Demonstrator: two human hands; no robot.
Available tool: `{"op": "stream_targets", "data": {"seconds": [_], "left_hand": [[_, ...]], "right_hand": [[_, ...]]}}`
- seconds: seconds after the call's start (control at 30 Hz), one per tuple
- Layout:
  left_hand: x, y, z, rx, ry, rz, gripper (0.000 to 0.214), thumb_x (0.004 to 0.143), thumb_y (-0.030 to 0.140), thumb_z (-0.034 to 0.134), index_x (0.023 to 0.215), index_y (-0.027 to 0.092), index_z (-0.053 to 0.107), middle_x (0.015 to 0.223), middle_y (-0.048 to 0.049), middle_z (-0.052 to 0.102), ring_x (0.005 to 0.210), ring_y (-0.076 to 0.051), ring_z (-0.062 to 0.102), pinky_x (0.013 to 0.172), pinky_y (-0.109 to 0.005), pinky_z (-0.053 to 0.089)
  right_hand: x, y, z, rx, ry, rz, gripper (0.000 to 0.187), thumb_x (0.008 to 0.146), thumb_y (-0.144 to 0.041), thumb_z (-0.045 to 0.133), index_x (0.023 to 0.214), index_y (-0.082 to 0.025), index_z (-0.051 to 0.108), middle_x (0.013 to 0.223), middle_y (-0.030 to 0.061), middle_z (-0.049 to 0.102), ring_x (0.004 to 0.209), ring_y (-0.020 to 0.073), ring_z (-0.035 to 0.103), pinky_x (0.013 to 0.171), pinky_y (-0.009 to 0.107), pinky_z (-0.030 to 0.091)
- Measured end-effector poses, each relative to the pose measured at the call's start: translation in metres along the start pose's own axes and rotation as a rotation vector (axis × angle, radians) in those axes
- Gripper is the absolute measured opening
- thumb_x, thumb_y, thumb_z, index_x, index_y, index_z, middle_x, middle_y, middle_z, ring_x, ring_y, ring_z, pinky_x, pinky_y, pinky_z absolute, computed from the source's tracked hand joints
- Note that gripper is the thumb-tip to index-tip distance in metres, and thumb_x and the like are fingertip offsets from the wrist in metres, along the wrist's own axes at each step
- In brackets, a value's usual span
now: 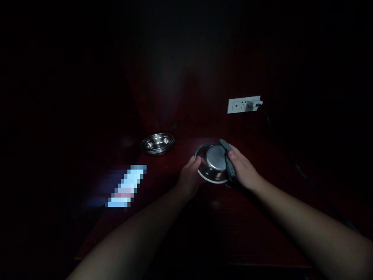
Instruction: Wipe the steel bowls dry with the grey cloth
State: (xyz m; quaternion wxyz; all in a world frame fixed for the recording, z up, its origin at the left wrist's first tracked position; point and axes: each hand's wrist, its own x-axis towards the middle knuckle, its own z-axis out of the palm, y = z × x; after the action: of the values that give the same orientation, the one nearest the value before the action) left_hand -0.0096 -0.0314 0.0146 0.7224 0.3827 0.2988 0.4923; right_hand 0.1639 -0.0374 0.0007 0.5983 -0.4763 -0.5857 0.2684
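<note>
Now | steel bowl (214,165) just right of frame centre, tilted between my hands | left hand (189,177) curled on its left rim | right hand (243,167) pinching grey cloth (229,161) against its right edge | second steel bowl (157,143) apart, upper left.

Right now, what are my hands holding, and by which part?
The left hand grips a small steel bowl by its left rim. The right hand pinches a grey cloth against the bowl's right edge, thumb on the cloth.

Two steel bowls, the held bowl (213,166) and the spare bowl (157,144), one grey cloth (229,164), one wall socket (239,105), one white plug (257,103).
</note>
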Motion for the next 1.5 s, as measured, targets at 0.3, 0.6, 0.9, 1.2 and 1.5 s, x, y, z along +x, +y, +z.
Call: {"op": "stream_targets", "data": {"seconds": [0.3,0.6,0.9,1.2,1.5], "left_hand": [[0.0,-0.001,0.0,0.041,-0.004,-0.021,0.023,0.089,0.03,0.051,0.107,0.018,0.058,0.092,-0.0054,0.063,0.073,-0.014,0.061,0.063,-0.025,0.049],[0.002,-0.007,-0.004,0.041,0.008,0.022,0.029,0.084,0.035,0.059,0.107,0.017,0.061,0.092,-0.0047,0.065,0.079,-0.016,0.061,0.073,-0.03,0.048],[0.004,-0.008,-0.005,0.093,0.005,0.091,0.027,0.081,0.037,0.061,0.098,0.017,0.068,0.09,-0.0044,0.069,0.084,-0.018,0.062,0.077,-0.03,0.045],[0.003,-0.008,-0.003,0.12,-0.011,0.068,0.025,0.077,0.036,0.065,0.09,0.015,0.07,0.081,-0.0043,0.07,0.075,-0.017,0.061,0.072,-0.029,0.044],[0.003,-0.006,-0.004,0.091,-0.095,0.011,0.03,0.075,0.036,0.069,0.096,0.014,0.07,0.088,-0.0074,0.072,0.077,-0.018,0.063,0.075,-0.031,0.045]], "right_hand": [[-0.002,-0.012,-0.001,-0.112,-0.037,-0.135,0.052,0.087,-0.058,0.053,0.126,-0.024,0.059,0.126,0.0079,0.063,0.119,0.0267,0.055,0.109,0.046,0.034],[-0.002,-0.011,-0.001,-0.212,-0.093,-0.262,0.05,0.092,-0.051,0.048,0.131,-0.021,0.053,0.131,0.0106,0.06,0.121,0.0278,0.055,0.107,0.05,0.038],[-0.006,-0.015,-0.006,-0.198,-0.187,-0.412,0.043,0.097,-0.043,0.04,0.134,-0.025,0.054,0.14,0.007,0.056,0.135,0.0261,0.044,0.115,0.051,0.031],[-0.008,-0.023,-0.01,-0.221,-0.311,-0.445,0.042,0.097,-0.044,0.041,0.131,-0.026,0.059,0.136,0.0063,0.06,0.134,0.028,0.046,0.113,0.051,0.034],[-0.005,-0.019,-0.002,-0.135,-0.164,-0.286,0.033,0.091,-0.046,0.053,0.113,-0.022,0.057,0.125,0.0103,0.061,0.117,0.0273,0.056,0.102,0.048,0.042]]}}
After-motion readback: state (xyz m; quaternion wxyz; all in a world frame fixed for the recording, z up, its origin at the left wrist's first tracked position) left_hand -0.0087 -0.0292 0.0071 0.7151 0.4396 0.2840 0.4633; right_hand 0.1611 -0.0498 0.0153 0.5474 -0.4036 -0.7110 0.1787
